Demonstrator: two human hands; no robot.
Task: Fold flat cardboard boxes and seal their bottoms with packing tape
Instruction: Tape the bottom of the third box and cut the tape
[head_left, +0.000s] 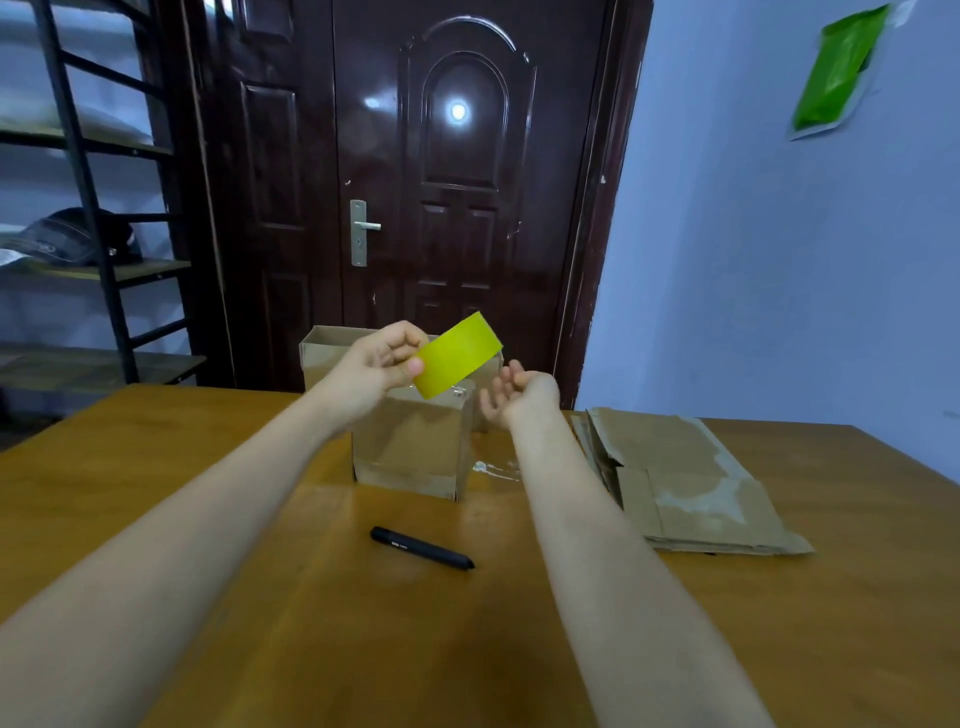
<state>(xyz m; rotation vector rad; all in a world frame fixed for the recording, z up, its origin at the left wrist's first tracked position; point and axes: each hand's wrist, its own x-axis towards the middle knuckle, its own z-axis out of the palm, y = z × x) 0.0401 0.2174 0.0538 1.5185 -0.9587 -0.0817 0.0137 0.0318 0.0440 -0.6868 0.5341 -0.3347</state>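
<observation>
We hold a yellow tape roll (457, 356) up in the air over the folded box (413, 441), tilted so its broad yellow band faces us and slopes up to the right. Our left hand (382, 361) pinches the roll's lower left end, thumb on the near face and the fingers curled behind it; the forearm reaches in from the lower left. Our right hand (514, 392) sits just right of the roll, palm turned up and toward us, fingers loosely bent and spread, gripping nothing. We cannot tell whether its fingertips touch the roll.

The box stands upright on the surface (260, 597), brown and plain, with a glossy strip of clear tape showing at its top edge near the roll. Behind it stands a second box (324, 353), open at the top, partly hidden by our left hand.

To the right a stack of flat cardboard (691, 483) lies on the surface, its top sheet scuffed with pale torn patches. A scrap of clear tape (493, 469) lies between the box and the stack. A black pen (421, 548) lies nearer us, in front of the box.

Beyond the surface are a dark door (457, 182), a metal shelf rack (88, 208) on the left and a pale blue wall (753, 260) on the right.
</observation>
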